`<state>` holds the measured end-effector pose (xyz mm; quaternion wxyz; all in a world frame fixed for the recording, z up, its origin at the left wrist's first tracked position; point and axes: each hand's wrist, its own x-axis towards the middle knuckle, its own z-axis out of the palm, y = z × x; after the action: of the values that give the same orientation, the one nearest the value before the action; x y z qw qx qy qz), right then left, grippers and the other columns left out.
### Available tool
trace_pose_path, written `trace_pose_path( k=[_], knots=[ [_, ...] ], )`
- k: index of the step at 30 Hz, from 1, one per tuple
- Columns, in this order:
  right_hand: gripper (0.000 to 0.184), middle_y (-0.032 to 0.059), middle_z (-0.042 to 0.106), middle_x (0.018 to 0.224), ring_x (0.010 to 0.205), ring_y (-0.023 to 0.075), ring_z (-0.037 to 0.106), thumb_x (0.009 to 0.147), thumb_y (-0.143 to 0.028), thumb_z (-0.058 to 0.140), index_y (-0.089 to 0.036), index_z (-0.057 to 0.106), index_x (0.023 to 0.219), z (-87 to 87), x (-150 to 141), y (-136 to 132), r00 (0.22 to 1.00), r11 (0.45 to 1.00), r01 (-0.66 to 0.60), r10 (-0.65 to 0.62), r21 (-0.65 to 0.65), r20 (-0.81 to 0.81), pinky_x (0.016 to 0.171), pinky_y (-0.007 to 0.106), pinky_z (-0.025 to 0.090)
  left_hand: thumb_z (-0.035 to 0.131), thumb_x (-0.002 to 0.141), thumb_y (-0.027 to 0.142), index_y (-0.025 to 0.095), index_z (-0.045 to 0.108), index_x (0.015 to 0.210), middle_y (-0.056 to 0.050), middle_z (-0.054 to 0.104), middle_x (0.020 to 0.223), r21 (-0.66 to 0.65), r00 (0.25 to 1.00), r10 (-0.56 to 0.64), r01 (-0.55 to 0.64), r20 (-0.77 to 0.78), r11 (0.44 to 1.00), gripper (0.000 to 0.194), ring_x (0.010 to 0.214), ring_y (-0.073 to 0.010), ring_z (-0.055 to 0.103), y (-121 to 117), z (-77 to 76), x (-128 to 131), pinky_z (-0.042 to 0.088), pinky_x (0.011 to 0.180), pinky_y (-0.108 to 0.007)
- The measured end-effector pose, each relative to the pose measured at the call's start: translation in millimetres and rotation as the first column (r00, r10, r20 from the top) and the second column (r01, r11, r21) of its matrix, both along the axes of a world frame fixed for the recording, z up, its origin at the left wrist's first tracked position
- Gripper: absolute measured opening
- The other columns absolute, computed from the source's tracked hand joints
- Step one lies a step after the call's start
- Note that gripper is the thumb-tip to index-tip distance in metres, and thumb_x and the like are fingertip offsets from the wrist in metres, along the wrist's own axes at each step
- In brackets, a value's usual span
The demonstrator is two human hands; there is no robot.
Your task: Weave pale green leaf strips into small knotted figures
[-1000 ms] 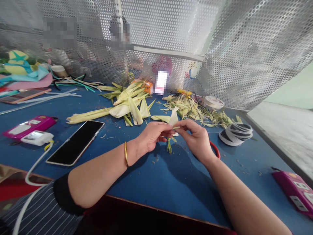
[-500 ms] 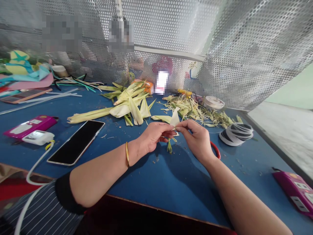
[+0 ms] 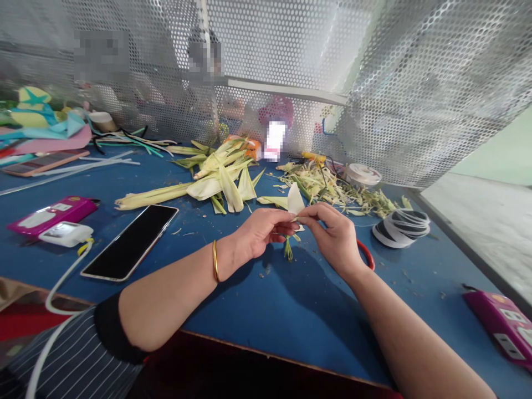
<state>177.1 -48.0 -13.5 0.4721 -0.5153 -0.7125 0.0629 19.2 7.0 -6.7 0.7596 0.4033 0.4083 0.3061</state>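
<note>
A blue table (image 3: 245,313) ran across the view, with perforated metal mesh (image 3: 286,50) standing behind it. At the far left lay a heap of coloured sheets (image 3: 62,133) in yellow, blue and pink, with a pink phone (image 3: 45,162) in front of it. Pale strips (image 3: 83,168) stretched beside that phone. Nearer was a purple box (image 3: 52,215), a white gadget (image 3: 65,234) against its front edge, and a white cable (image 3: 50,296) looping down from the gadget over the table's near edge. Next to these, a black phone (image 3: 131,242) lay face up at a slant, its screen dark. Behind it and to the right, pale green husks (image 3: 203,189) were spread in a loose pile.

At the centre, the left hand (image 3: 264,228) (a gold bangle (image 3: 215,261) circled its wrist) pinched the base of a white husk piece (image 3: 295,198) between thumb and fingers. The piece stood upright above the fingertips, raised off the table, and a small tuft of green strands (image 3: 288,249) hung below the hand. From the other side, the right hand (image 3: 336,235) pinched at that same base, its thumb and forefinger meeting the left fingertips.

Beyond the hands lay shredded scraps (image 3: 320,184). A red handle (image 3: 367,255) showed from behind the right wrist. Farther right sat a coil (image 3: 401,228) of clear strip and, near the edge, another purple box (image 3: 501,321).
</note>
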Motion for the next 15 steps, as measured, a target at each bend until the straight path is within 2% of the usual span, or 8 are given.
trace_pose_path(
  k=[5,10,15],
  knots=[
    [0.011,0.002,0.071,0.08,0.076,0.0178,0.063,0.087,-0.023,0.061,-0.023,0.067,0.079,0.6,-2.2,0.3,0.994,0.998,0.019,-0.026,-0.068,-0.109,0.073,0.031,0.048,0.07,0.076,0.018,0.014,0.071,0.073,-0.005,0.071,0.072,0.119,1.0,0.027,-0.026,-0.01,0.993,0.004,0.063,-0.0115,0.064,-3.0,1.4,1.3,0.042,0.053,-0.021],
    [0.007,0.0015,0.071,0.075,0.07,0.0166,0.064,0.082,-0.024,0.065,-0.02,0.067,0.077,0.2,-4.8,0.6,0.962,0.985,0.061,-0.101,-0.162,-0.254,0.069,0.03,0.049,0.068,0.077,0.019,0.015,0.072,0.071,-0.004,0.071,0.07,0.273,0.996,0.059,-0.039,-0.063,0.961,0.008,0.063,-0.0115,0.062,-6.4,2.4,3.2,0.041,0.054,-0.022],
    [0.005,-0.0001,0.07,0.072,0.067,0.0159,0.063,0.08,-0.023,0.064,-0.02,0.065,0.077,-1.4,-4.4,1.5,0.953,0.98,0.069,-0.121,-0.187,-0.279,0.067,0.029,0.049,0.069,0.076,0.022,0.016,0.072,0.07,-0.004,0.07,0.069,0.375,0.991,0.077,-0.03,-0.112,0.927,0.009,0.063,-0.0125,0.062,-8.2,1.1,4.1,0.041,0.053,-0.022]
  ],
)
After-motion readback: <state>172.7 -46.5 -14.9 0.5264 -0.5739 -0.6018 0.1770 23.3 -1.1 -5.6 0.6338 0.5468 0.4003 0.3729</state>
